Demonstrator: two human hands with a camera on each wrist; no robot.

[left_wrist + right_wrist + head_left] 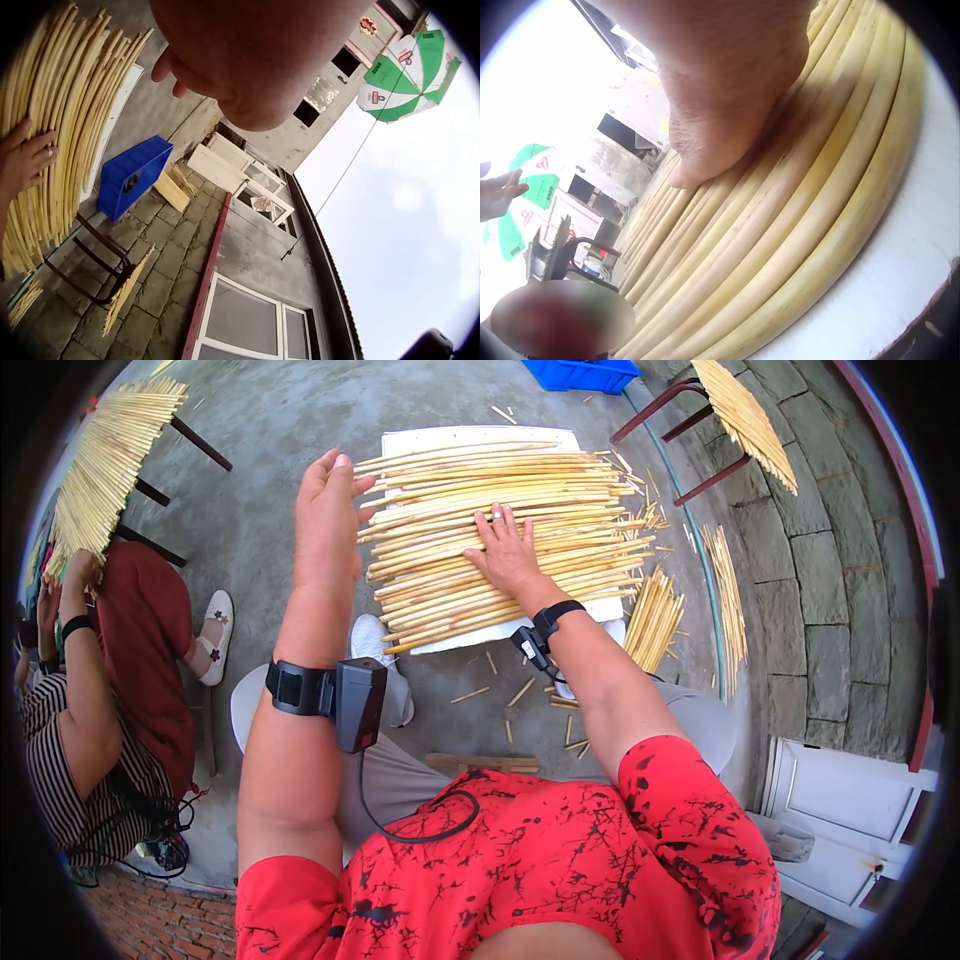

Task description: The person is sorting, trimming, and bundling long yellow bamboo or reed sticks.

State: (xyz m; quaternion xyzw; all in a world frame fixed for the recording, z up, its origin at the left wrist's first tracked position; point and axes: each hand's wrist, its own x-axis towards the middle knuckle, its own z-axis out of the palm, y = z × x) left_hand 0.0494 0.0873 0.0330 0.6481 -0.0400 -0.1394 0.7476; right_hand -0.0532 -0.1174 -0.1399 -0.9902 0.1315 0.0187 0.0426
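Observation:
Long pale-yellow peeled sticks lie side by side across a white board. My right hand, a ring on one finger, rests spread on top of them right of the middle. In the right wrist view, the right hand presses down on the sticks, its fingertips mostly hidden. My left hand is upright at the left ends of the sticks, fingers straight and fingertips right at the ends of the upper ones. The left wrist view shows only part of the left hand.
A bundle of shorter sticks and scattered offcuts lie right of the board. A blue crate stands beyond. Racks carry more sticks at left and sticks at right. Another person sits at left.

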